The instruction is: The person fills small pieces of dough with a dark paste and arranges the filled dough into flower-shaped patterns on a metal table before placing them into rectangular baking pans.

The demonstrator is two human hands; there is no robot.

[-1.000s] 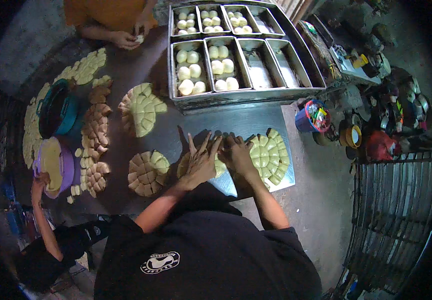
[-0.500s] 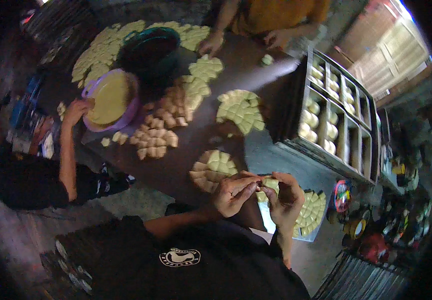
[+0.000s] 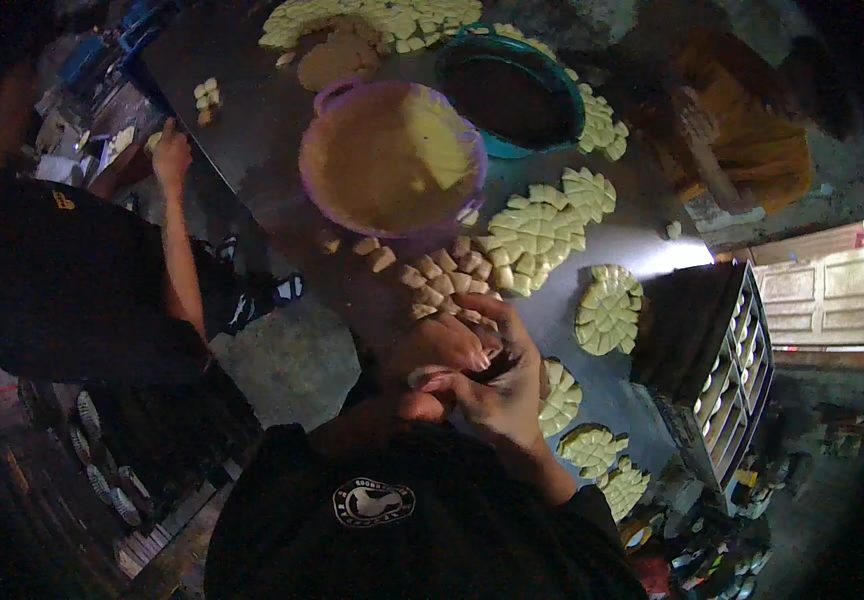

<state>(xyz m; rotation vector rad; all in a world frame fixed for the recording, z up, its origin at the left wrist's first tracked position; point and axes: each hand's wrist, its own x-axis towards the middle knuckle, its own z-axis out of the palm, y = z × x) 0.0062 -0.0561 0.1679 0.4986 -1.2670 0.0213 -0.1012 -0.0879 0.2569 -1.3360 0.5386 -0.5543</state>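
My left hand (image 3: pixel 440 352) and my right hand (image 3: pixel 508 392) meet close in front of my chest. Their fingers are bent and pinched together around a small piece of dough, which they almost wholly hide. Just beyond them, brown cut dough pieces (image 3: pixel 444 275) lie on the dark table (image 3: pixel 297 262). Pale dough rounds, scored into pieces, surround my right hand's side: one round (image 3: pixel 559 398) is partly behind it, and another round (image 3: pixel 609 309) lies farther off.
A purple-rimmed tub (image 3: pixel 312 190) and a green basin (image 3: pixel 580 125) stand beyond my hands. At left, a co-worker's hand (image 3: pixel 170 155) holds a pale piece. A person in orange (image 3: pixel 772 165) is at far right, behind a rack (image 3: pixel 722 400) of dough balls.
The view has swung to the right and the tubs now sit nearer its middle. My hands have come closer to my chest, and the pale dough between them is now mostly covered.
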